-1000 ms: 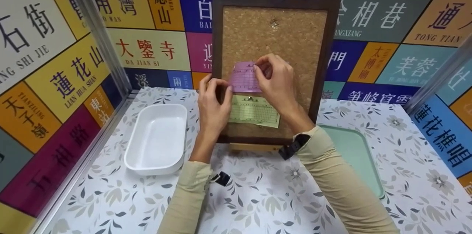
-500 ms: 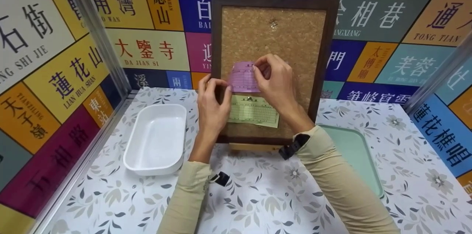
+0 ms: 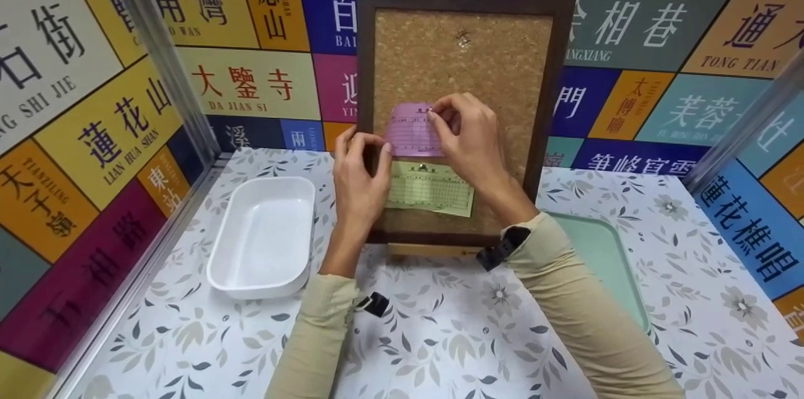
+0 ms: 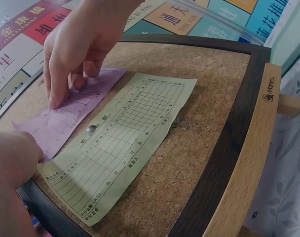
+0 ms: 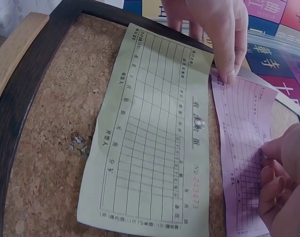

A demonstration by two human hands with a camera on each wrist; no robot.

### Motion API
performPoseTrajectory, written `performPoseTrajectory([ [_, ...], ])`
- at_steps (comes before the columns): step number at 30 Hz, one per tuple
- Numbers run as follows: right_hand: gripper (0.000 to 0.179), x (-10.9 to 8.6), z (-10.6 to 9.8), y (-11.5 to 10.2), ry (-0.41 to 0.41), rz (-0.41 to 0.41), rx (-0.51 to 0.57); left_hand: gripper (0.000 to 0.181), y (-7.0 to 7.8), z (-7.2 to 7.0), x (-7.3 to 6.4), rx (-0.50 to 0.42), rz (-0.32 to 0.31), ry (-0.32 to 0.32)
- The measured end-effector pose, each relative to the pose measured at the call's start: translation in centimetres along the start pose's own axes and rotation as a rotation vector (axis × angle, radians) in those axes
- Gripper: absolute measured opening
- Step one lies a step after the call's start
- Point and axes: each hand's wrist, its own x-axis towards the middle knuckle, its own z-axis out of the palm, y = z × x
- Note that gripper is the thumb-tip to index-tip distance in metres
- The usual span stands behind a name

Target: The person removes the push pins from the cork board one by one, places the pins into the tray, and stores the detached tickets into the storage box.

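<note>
A purple receipt slip [image 3: 414, 129] lies against the corkboard [image 3: 465, 72], just above a pale green receipt slip [image 3: 433, 191]. The green slip is fixed by a silver pushpin [image 5: 199, 123] near its top edge. With thumb and fingers, my left hand [image 3: 361, 173] pinches the purple slip's lower left corner. My right hand [image 3: 472, 141] is at the slip's upper edge, thumb and forefinger pinching a tiny pale thing that looks like a pushpin, mostly hidden by the fingertips. The purple slip bows slightly between the hands.
The dark-framed board leans upright on a wooden stand [image 4: 248, 163]. On the patterned tabletop [image 3: 433, 336], a white dish [image 3: 264, 235] stands at the left and a green tray [image 3: 619, 261] lies at the right, partly behind the right sleeve. Another silver spot [image 3: 463, 39] shows high on the cork.
Both hands keep nearly the same places and grips. The purple slip's upper left part now curves more roundly. The whole view has shifted slightly.
</note>
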Motion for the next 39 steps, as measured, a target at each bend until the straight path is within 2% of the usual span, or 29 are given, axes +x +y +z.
performPoseTrajectory([
  [12,0.008,-0.2,-0.5,0.1,-0.019,0.019,0.074,0.014,0.1,0.0,0.1,-0.007,0.017,0.020],
  [17,0.009,-0.4,-1.0,0.1,0.007,0.048,0.117,0.014,0.3,0.0,0.1,-0.012,0.001,0.017],
  [26,0.007,-1.0,-2.3,0.3,0.064,0.037,0.170,0.013,0.1,-0.1,0.1,-0.014,-0.008,0.026],
  [33,0.006,-2.4,-3.6,0.4,0.125,0.038,0.234,0.012,0.2,-0.1,0.1,-0.036,-0.013,0.035],
  [39,0.005,-4.1,-5.4,-1.2,0.159,0.058,0.301,0.010,0.2,-0.4,0.2,-0.035,-0.006,0.053],
])
